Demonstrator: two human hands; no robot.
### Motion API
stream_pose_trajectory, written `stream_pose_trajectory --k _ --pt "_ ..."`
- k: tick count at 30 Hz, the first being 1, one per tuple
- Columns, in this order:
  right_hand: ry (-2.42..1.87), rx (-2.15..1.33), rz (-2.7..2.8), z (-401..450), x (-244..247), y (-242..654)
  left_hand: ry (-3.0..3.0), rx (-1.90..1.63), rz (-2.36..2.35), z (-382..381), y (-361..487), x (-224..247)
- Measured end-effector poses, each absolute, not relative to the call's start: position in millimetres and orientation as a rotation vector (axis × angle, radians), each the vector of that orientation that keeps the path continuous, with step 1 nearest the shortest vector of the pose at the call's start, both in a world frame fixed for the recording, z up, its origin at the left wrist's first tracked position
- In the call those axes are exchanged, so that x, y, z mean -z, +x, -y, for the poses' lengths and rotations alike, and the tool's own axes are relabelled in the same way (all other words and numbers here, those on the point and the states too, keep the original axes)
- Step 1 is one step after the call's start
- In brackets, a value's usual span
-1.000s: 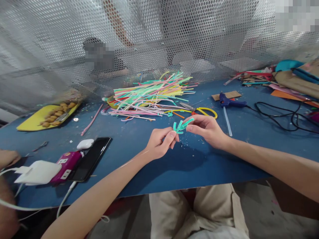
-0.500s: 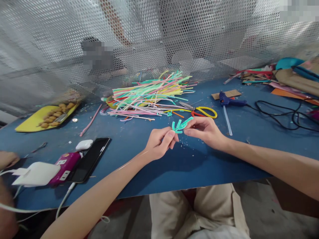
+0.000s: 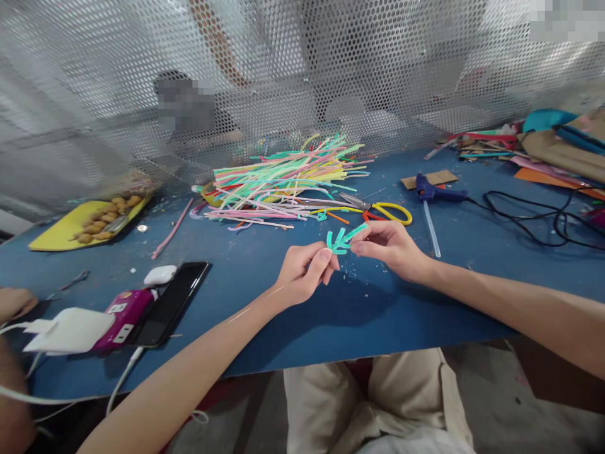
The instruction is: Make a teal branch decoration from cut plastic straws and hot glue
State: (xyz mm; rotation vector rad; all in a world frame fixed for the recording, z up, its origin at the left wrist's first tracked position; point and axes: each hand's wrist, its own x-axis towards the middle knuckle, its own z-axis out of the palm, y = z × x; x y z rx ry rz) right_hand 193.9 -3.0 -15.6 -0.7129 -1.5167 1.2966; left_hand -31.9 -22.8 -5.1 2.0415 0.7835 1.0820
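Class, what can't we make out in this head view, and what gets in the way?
All in the head view:
- Base of the turquoise shape: hidden by the left hand.
- Part of the red handle of the scissors: behind the right hand.
- Rest of another person's hand: cut off by the left edge.
- Lowest sticks in the pile: covered by upper ones.
- Small round thing: too small to identify.

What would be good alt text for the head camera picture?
The left hand pinches a branched turquoise pipe-cleaner piece above a blue table, the right hand at its far end. Beyond lie scissors and a heap of pastel pipe cleaners; a blue glue gun lies to the right, a phone to the left.
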Motion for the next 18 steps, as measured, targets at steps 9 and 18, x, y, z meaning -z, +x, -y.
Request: stream_pose_trajectory --k 9,18 --pt "-0.700 -1.240 1.591 3.1 19.2 195.0 2.014 -1.095 -0.751 22.5 -32.8 6.3" --pt "-0.726 -1.191 1.587 2.6 17.8 194.8 2.064 -1.083 -0.713 21.9 -32.8 4.3"
